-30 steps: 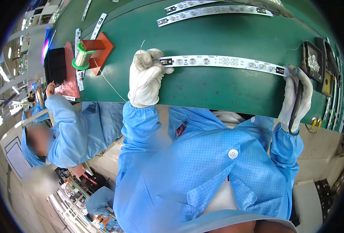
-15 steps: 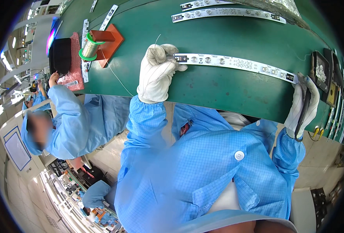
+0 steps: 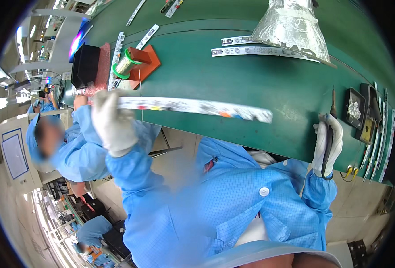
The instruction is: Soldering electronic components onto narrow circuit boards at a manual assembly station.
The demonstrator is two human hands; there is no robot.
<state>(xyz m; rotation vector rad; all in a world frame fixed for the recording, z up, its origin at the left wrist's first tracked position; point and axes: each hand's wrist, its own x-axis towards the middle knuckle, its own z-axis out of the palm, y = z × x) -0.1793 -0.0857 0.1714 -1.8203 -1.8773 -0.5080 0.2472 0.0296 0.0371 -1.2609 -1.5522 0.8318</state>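
The white-gloved left hand is raised on a bent, blue-sleeved arm, fingers closed in a grip. The white-gloved right hand is fisted, wrist upright above its blue cuff.

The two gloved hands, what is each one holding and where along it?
Left hand holds a long white LED strip at its left end. Right hand grips a soldering iron around its dark handle, tip upward.

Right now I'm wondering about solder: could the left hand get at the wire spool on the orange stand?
Probably not freely: the left hand grips the long strip, though the wire spool sits unblocked just beyond.
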